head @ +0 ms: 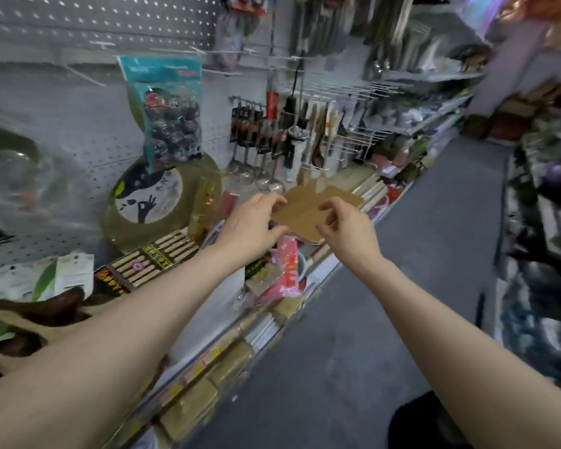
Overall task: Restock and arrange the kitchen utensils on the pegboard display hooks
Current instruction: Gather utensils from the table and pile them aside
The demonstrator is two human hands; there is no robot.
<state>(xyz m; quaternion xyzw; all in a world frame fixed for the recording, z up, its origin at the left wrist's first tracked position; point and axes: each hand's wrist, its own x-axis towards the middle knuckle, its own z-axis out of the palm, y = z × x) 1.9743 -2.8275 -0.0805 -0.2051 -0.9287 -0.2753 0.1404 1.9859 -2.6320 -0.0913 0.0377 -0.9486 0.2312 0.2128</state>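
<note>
**A:** Head view: where's the utensil?

**B:** A brown flat board (pixel 308 212), mid-frame above the shelf (pixel 214 306). The left hand (pixel 251 226) pinches its 9 o'clock edge, and the right hand (pixel 347 230) pinches its 4 o'clock edge.

**A:** Progress?

**B:** Ladles (pixel 256 175) hang at its 11 o'clock. Hooks (pixel 81 75) toward 10 o'clock look bare. The board isn't hung yet, so I judge plenty remains.

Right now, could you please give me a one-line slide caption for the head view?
Left hand and right hand hold a flat brown board over the shelf, near ladles hanging on the pegboard.
</note>
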